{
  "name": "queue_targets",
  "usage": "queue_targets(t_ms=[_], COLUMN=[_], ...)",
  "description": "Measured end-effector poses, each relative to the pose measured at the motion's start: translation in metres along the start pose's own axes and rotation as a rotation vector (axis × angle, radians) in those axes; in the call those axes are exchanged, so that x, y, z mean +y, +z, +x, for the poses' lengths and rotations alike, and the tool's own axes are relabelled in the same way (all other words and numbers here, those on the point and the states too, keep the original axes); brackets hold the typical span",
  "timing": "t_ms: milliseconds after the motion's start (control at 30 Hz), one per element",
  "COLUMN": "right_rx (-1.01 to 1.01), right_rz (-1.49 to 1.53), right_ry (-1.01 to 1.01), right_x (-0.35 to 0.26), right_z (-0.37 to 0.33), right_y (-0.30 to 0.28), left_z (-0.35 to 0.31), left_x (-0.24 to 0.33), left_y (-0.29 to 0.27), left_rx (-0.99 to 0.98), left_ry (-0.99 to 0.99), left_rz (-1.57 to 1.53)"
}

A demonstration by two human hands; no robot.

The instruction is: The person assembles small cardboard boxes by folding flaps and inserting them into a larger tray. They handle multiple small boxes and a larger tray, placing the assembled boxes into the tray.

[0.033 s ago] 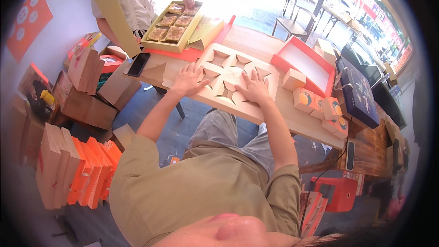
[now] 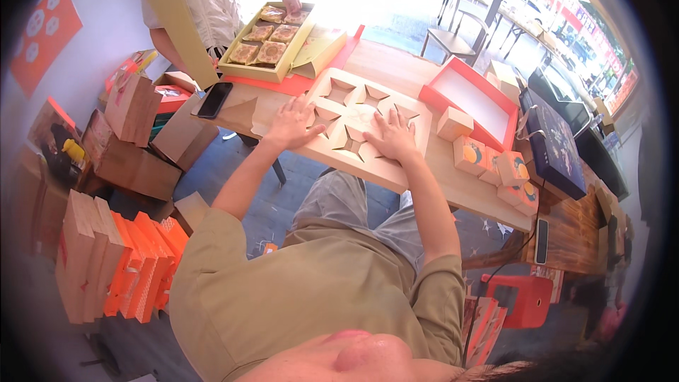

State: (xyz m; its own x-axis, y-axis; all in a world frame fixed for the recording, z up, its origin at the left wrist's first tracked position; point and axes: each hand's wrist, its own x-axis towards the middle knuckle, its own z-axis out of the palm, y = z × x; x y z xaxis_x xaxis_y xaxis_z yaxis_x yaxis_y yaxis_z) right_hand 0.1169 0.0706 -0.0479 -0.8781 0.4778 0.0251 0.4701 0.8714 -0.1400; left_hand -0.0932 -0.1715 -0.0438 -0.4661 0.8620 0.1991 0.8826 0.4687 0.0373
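Observation:
In front of me on the wooden table lies a beige card tray insert (image 2: 382,166) with several star-cut openings with folded-in flaps. My left hand (image 2: 288,124) rests on its left part, fingers stretched out over an opening and holding nothing. On the right part, my right hand (image 2: 390,134) lies flat with its fingers spread, also holding nothing. Small orange-and-beige boxes (image 2: 469,154) stand in a group to the right of the insert. Behind them sits an open red box tray (image 2: 488,110) with a pale inside.
Across the table, another person's hand (image 2: 291,1) touches wrapped pastries in a yellow box (image 2: 237,71). A black phone (image 2: 214,100) lies at the left table edge. Cartons (image 2: 134,163) and orange boxes (image 2: 145,262) crowd the left; a red stool (image 2: 520,299) stands lower right.

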Motion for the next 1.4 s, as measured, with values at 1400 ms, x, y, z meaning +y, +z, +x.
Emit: queue_targets(t_ms=[1400], right_rx=[0.045], right_rz=[0.012], right_ry=[-0.077], right_x=[0.006], right_z=[-0.065], right_y=[0.006], left_z=[0.091], left_x=[0.03], left_y=[0.034], left_rx=[-0.152], left_ry=[0.084], left_rz=[-0.073])
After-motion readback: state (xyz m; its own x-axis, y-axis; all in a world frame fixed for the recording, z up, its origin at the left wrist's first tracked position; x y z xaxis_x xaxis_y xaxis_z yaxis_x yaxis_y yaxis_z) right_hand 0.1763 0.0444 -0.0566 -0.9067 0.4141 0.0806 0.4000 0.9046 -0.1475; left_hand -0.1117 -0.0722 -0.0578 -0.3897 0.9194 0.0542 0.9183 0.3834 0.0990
